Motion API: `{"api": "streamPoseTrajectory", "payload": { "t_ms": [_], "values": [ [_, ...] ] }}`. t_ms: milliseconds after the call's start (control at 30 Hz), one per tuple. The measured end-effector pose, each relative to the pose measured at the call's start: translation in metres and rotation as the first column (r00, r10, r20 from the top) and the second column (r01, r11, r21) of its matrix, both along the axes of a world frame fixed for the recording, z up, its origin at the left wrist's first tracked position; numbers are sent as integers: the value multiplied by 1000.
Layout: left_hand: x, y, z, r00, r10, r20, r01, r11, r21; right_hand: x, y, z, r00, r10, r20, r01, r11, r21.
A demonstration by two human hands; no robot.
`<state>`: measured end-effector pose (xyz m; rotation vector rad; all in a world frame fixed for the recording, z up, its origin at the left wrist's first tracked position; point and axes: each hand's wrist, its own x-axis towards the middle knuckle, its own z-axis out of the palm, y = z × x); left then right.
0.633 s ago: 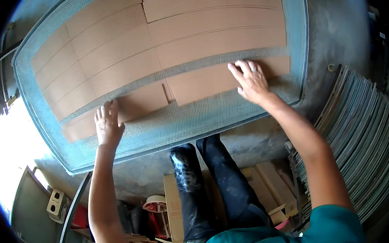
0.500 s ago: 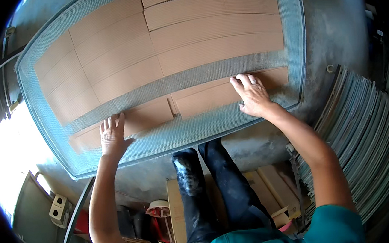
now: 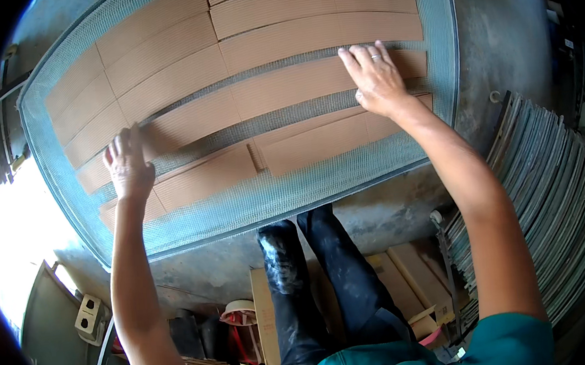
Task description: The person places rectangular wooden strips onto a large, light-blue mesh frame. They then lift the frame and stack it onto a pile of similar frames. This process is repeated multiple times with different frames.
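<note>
Brown ridged sheets (image 3: pixel 279 34) lie flat in rows on a large framed mesh screen (image 3: pixel 293 187). My left hand (image 3: pixel 129 165) rests at the left part of the second-nearest row (image 3: pixel 203 117), fingers stretched out, thumb apart. At the right part of this same row lies my right hand (image 3: pixel 376 81), its fingertips near the row's far edge; a ring shows on one finger. Neither hand grips anything. Narrow gaps of bare mesh show on both sides of this row. The nearest row (image 3: pixel 317 142) has overlapping, slightly uneven pieces.
A tall stack of similar framed screens (image 3: pixel 546 223) leans at the right. Below the screen are my legs (image 3: pixel 291 287), cardboard boxes (image 3: pixel 413 283) and a red and white item (image 3: pixel 240 316). A pale hollow block (image 3: pixel 92 317) sits at lower left, near a metal rail (image 3: pixel 104 352).
Both hands have moved farther away from me, up one row, the left also leftward. The second-nearest row has shifted toward me, opening a gap behind it and narrowing the one in front.
</note>
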<state>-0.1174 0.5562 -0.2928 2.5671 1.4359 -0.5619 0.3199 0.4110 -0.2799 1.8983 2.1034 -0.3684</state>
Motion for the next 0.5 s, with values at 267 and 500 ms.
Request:
{"api": "streamPoseTrajectory", "payload": {
  "t_ms": [267, 500],
  "values": [
    [-21, -83, 30, 974, -174, -147, 124, 948, -294, -29, -87, 28, 997, 73, -36, -80, 963, -258],
    [-28, -83, -1, 993, -115, -3, 111, 962, -250, -23, -84, -13, 981, 122, -152, -133, 989, -69]
  ]
}}
